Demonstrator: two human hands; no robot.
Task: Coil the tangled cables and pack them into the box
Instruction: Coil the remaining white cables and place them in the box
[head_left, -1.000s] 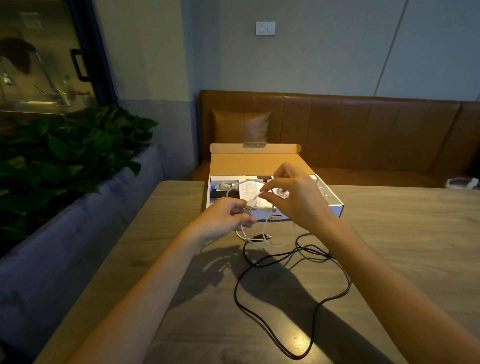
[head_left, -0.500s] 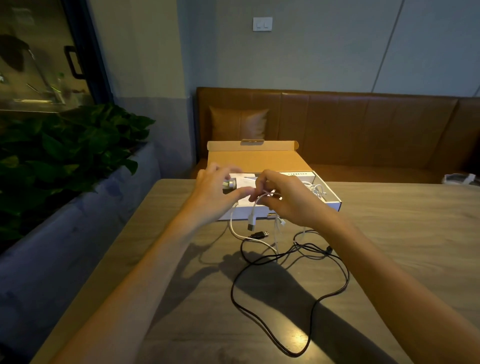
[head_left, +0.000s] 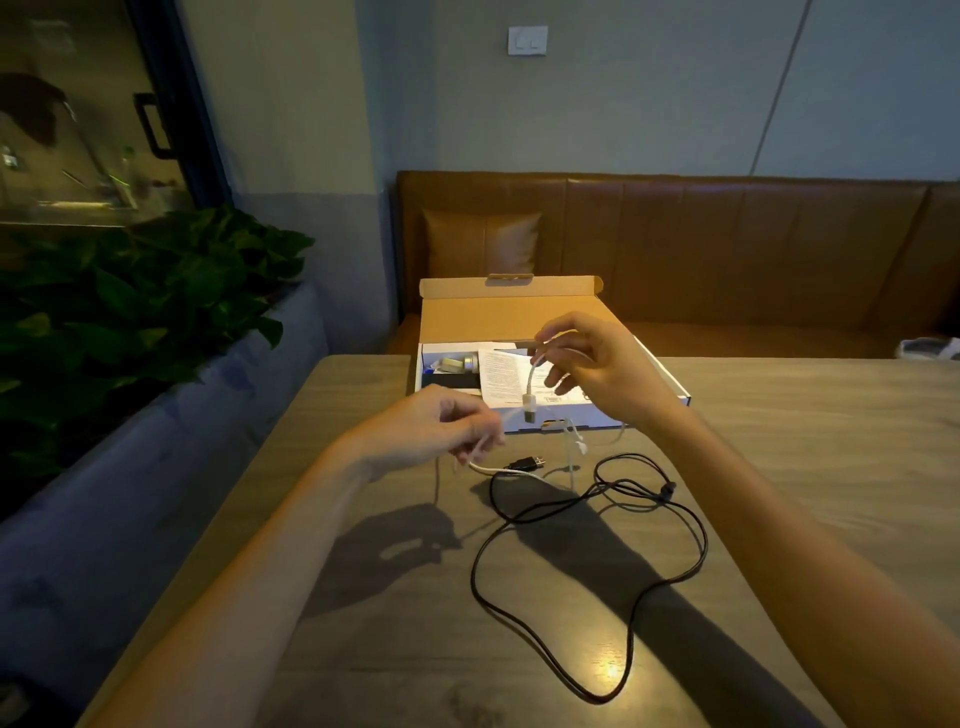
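White cable (head_left: 529, 382) held up in front of open box (head_left: 670, 388). I see left hand (head_left: 436, 434) pinching lower part, right hand (head_left: 597, 369) pinching upper part, plug hanging down. Black cable (head_left: 698, 525) lies loose on table (head_left: 831, 441).

A white cable (head_left: 529, 387) is held between the left hand (head_left: 441, 431) and the right hand (head_left: 597, 371), with its plug hanging from the right fingers in front of the open box (head_left: 493, 317). A black cable (head_left: 705, 543) is observed in loose loops on the table (head_left: 805, 441), near the box
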